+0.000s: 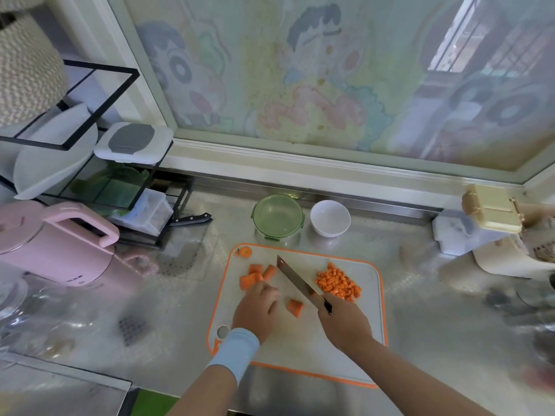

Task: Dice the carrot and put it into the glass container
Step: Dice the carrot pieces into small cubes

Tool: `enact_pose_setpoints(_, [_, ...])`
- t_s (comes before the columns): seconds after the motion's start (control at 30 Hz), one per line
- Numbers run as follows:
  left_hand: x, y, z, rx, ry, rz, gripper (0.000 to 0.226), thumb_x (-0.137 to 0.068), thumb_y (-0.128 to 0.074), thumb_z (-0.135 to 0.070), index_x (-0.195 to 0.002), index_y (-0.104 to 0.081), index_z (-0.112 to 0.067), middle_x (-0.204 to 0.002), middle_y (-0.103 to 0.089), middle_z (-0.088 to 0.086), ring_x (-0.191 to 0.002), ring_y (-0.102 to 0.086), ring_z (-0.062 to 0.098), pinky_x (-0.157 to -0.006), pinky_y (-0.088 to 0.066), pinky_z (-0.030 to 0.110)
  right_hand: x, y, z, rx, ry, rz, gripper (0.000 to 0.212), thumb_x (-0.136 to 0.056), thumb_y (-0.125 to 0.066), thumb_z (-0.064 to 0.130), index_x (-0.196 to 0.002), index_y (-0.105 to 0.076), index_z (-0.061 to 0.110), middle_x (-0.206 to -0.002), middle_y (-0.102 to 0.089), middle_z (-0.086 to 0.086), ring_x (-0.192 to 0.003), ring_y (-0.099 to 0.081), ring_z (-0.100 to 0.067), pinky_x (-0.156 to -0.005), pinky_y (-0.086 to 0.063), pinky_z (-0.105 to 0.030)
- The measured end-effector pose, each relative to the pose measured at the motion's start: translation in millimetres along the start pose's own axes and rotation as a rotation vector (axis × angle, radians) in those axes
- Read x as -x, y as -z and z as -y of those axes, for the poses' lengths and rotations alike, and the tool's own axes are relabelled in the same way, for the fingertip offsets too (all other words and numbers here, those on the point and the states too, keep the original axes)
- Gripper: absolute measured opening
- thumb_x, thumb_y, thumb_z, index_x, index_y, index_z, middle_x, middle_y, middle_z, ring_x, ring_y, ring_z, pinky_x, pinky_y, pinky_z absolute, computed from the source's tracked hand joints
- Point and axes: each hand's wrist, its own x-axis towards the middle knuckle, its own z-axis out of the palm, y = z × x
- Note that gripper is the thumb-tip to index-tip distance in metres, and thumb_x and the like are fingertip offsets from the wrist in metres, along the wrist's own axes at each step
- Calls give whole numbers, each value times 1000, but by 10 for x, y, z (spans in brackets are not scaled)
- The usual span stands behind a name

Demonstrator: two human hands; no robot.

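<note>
Counter: a shiny, embossed steel counter [420,310] carries everything here.
Board: a white plastic cutting board with an orange rim [300,346] lies in the middle of it.
Right hand: the right hand [345,322] is at 4 o'clock on the board, its fingers wrapped tight around the dark handle of a broad-bladed steel knife [295,279]. The blade runs up toward 11 o'clock across the board's centre.
Left hand: the left hand [255,310], with a pale blue wristband [237,346], lies palm-down at 8 o'clock. Its bent fingertips touch the nearest of the large orange carrot chunks [256,274]. Whether they pinch it cannot be told.
Carrot: the chunks are clustered at 10 o'clock on the board. One loose chunk [295,307] lies between the two hands, under the blade. A heap of small diced carrot cubes [338,283] lies at 2 o'clock, right of the knife. A round carrot end [245,252] lies in the 11 o'clock corner.
Container: a round green glass container [254,219] stands just beyond the board at 12 o'clock, with no carrot inside.
Bowl: a small white ceramic bowl [330,231] stands beside the container at 1 o'clock.
Kettle: a pink electric kettle [57,250] stands well off at 9 o'clock.
</note>
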Motion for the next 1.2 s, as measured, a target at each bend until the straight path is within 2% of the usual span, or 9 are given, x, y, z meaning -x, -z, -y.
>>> enact_pose_setpoints(0.07, [60, -139, -143, 17, -67, 84, 21, -87, -50, -29, -98, -67, -22, -107, -52, -2, -99, -51, 16, -77, -45, 29, 39, 13, -64, 20, -8, -28, 21, -97, -42, 32, -81, -53, 27, -68, -60, 2, -59, -55, -15, -52, -45, -32])
enact_pose_setpoints(0.17, [80, -300, -245, -9, -116, 139, 22, -91, -48, -25, -102, -67, -20, -110, -52, 0, -103, -49, 19, -80, -41, 26, 79, 56, -162, 53, 17, -43, 23, -98, -42, 34, -80, -54, 25, -68, -59, 2, -61, -57, -14, -55, -46, -32])
enact_pose_setpoints(0.3, [94, -407, -256, -4, -135, 55, 41, -87, -33, -33, -93, -71, -16, -101, -61, 2, -98, -51, 20, -76, -49, 33, 117, 48, -263, 135, 119, -14, 25, -100, -40, 35, -84, -57, 25, -68, -58, 3, -61, -53, -13, -54, -43, -29])
enact_pose_setpoints(0.4, [116, -413, -266, -21, -228, -77, 31, -83, -44, -23, -87, -74, -18, -87, -64, -3, -89, -48, 10, -66, -50, 22, 88, 11, -319, 174, 178, 3, 27, -101, -38, 33, -94, -63, 23, -73, -62, 4, -68, -59, -16, -62, -50, -33])
enact_pose_setpoints(0.47, [138, -427, -261, -22, -243, -73, 29, -82, -47, -22, -87, -75, -17, -87, -64, -4, -89, -48, 9, -62, -52, 21, 44, 12, -340, 175, 218, 20, 29, -102, -37, 30, -105, -66, 26, -81, -66, 6, -75, -60, -16, -66, -50, -33])
enact_pose_setpoints(0.57, [139, -506, -206, -68, -280, -72, 27, -83, -48, -17, -88, -74, -10, -92, -63, 0, -92, -51, 14, -61, -55, 26, -8, 20, -361, 191, 318, 35, 39, -103, -35, 28, -134, -58, 33, -101, -70, 7, -91, -61, -18, -76, -49, -32])
enact_pose_setpoints(0.63, [117, -539, -186, -113, -331, -82, 26, -80, -49, -13, -86, -73, -7, -92, -65, 3, -91, -53, 18, -64, -56, 29, -13, 20, -359, 230, 367, 36, 42, -104, -33, 29, -141, -52, 35, -107, -70, 3, -98, -63, -20, -81, -50, -33])
enact_pose_setpoints(0.87, [169, -520, -212, -99, -330, -120, 30, -79, -48, -18, -87, -76, -9, -94, -70, 3, -96, -52, 15, -75, -54, 25, 3, 29, -391, 298, 407, 28, 41, -105, -30, 31, -141, -50, 34, -98, -68, 2, -89, -65, -23, -78, -53, -36])
enact_pose_setpoints(1.2, [153, -511, -237, -105, -320, -143, 32, -81, -47, -17, -85, -77, -7, -93, -71, 4, -98, -51, 14, -78, -53, 23, 25, 42, -393, 373, 404, -1, 37, -106, -29, 30, -134, -54, 32, -89, -66, 2, -77, -65, -23, -69, -54, -37])
